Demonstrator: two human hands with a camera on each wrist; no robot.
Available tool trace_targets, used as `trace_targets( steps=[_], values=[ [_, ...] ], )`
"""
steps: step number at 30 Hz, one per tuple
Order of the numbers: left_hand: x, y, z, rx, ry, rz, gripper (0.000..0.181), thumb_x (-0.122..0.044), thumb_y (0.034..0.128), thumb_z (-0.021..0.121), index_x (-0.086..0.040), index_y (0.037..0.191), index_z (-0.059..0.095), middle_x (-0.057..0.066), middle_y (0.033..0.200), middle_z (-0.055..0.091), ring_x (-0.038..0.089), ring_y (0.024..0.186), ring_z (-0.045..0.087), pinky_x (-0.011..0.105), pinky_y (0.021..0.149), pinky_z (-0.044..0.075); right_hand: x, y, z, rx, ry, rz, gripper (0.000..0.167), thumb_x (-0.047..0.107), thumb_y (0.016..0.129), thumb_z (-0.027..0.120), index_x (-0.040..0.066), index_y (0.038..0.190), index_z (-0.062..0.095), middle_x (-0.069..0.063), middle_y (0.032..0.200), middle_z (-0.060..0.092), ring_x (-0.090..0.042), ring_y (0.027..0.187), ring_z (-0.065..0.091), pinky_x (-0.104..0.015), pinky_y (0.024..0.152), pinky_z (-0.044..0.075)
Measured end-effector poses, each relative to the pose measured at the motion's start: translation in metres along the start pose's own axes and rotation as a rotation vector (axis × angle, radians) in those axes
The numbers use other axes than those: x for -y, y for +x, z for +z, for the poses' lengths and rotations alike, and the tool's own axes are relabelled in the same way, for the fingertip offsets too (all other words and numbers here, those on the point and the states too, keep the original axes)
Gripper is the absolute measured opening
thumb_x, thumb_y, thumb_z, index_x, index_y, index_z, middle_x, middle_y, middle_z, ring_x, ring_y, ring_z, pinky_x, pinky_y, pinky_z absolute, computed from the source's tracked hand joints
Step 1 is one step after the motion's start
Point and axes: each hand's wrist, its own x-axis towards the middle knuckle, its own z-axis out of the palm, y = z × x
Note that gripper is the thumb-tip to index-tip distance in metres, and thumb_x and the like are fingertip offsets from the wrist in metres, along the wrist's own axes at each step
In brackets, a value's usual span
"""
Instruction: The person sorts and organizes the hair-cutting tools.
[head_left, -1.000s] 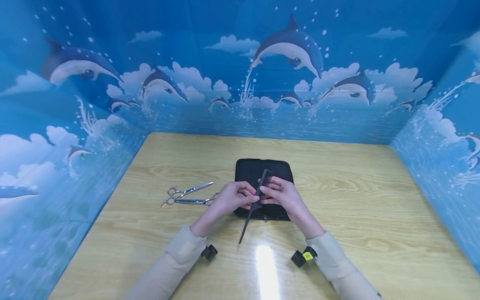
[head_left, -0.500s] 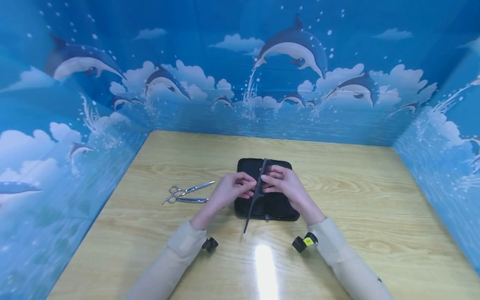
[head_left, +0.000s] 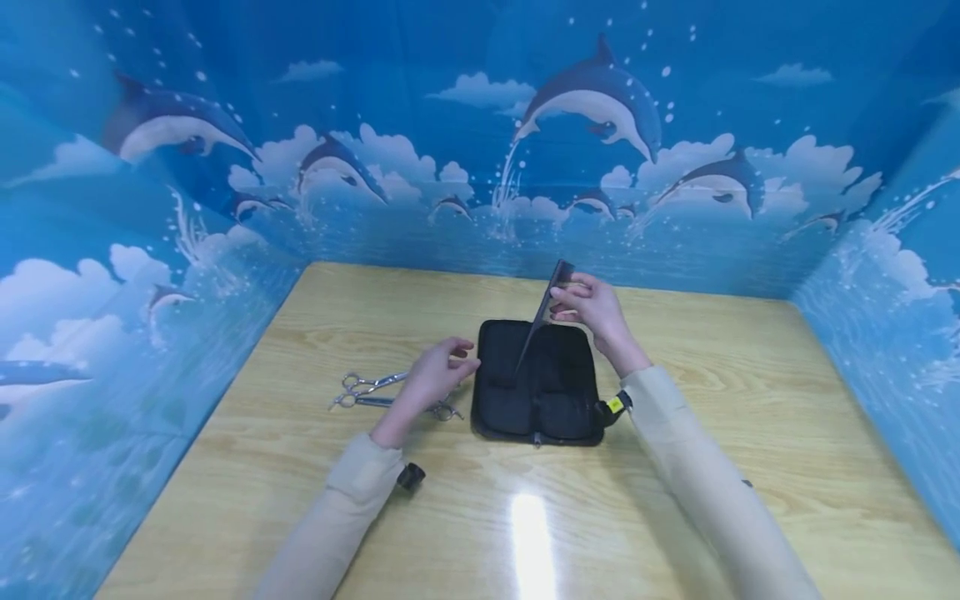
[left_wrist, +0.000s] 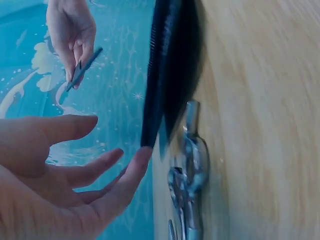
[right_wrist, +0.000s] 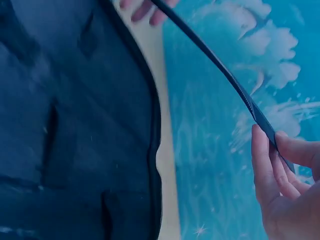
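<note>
My right hand (head_left: 600, 317) pinches a dark comb (head_left: 547, 300) near its toothed end, above the far part of a black case (head_left: 506, 408); the comb's thin tail points down toward the case. In the right wrist view, the right hand (right_wrist: 292, 185) holds the comb (right_wrist: 215, 60) between thumb and fingers. The case (right_wrist: 75, 125) lies opened flat. My left hand (head_left: 431, 379), fingers spread and holding nothing, is at the case's left edge, over two pairs of silver scissors (head_left: 367, 401). In the left wrist view, one fingertip of the left hand (left_wrist: 75, 175) appears against the case's edge.
The wooden table (head_left: 712, 400) is bordered by blue dolphin-print cloth (head_left: 420, 233) at the back and sides. A black wrist device (head_left: 411, 477) sits by the left sleeve, another (head_left: 615, 407) by the right, overlapping the case's right edge.
My left hand has let go of the comb and moved left toward the scissors. The right hand has carried the comb away from me and slightly right, exposing more of the case.
</note>
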Motion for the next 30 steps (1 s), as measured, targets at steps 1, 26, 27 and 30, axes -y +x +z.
trace_targets(
  steps=[1,26,27,30],
  values=[
    [0.001,0.001,0.001,0.013,0.027,0.000,0.044,-0.023,0.0996,0.066,-0.002,0.137,0.058,0.019,0.132,0.064,0.033,0.117,0.066,0.041,0.092,0.057,-0.001,0.005,0.000,-0.013,-0.001,0.008,0.066,0.017,0.102,0.061,0.000,0.157,0.029,-0.013,0.121,0.065,-0.006,0.074,0.069,-0.040,0.090,0.059],
    [0.003,0.002,0.021,0.164,0.027,-0.081,0.062,-0.004,0.0932,0.071,0.006,0.148,0.044,0.018,0.117,0.066,0.014,0.059,0.069,0.024,0.055,0.058,-0.031,0.056,0.026,0.080,-0.027,0.125,0.063,0.004,0.101,0.059,-0.004,0.156,0.028,-0.029,0.145,0.049,-0.007,0.069,0.067,-0.026,0.071,0.062],
    [0.004,0.002,0.021,0.162,0.036,-0.079,0.062,-0.004,0.0932,0.071,0.006,0.148,0.044,0.018,0.116,0.067,0.014,0.059,0.069,0.023,0.055,0.058,-0.031,0.056,0.027,0.082,-0.044,0.128,0.063,0.003,0.101,0.060,-0.004,0.156,0.029,-0.029,0.146,0.048,-0.006,0.069,0.067,-0.026,0.071,0.062],
    [0.004,0.003,0.020,0.157,0.045,-0.090,0.062,-0.005,0.0935,0.071,0.005,0.149,0.044,0.017,0.117,0.067,0.013,0.059,0.068,0.023,0.056,0.058,-0.032,0.058,0.029,0.102,-0.087,0.134,0.068,-0.001,0.100,0.059,0.000,0.159,0.025,-0.030,0.144,0.048,-0.006,0.070,0.066,-0.028,0.073,0.062]
  ],
)
